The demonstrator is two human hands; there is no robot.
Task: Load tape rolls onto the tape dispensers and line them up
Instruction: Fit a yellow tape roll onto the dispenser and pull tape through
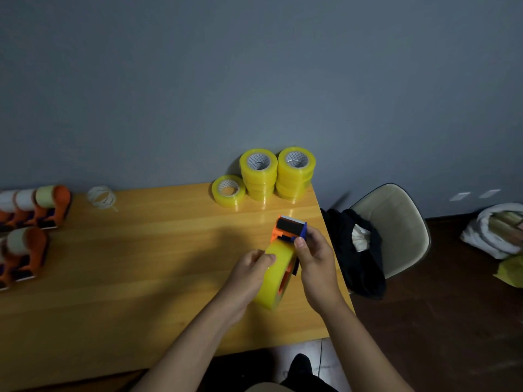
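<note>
Both hands meet near the right edge of the yellow wooden table (141,264). My left hand (252,268) curls its fingers over the top of a fat yellow roll of sticky tape (273,278) and grips it. My right hand (314,260) wraps around the orange and blue plastic tape dispenser (288,230), thumb on top, holding it tight.

That roll sits between the two hands, standing on its edge, with its hole facing right, toward the dispenser. It looks already pushed onto the orange hub, though I cannot tell if it is all the way on. From there the dispenser's long body points away from me.

More yellow rolls wait in stacks (276,176) at the back. Loaded orange dispensers (34,210) stand in rows far off to the left, so the left hand is nearer them.
</note>
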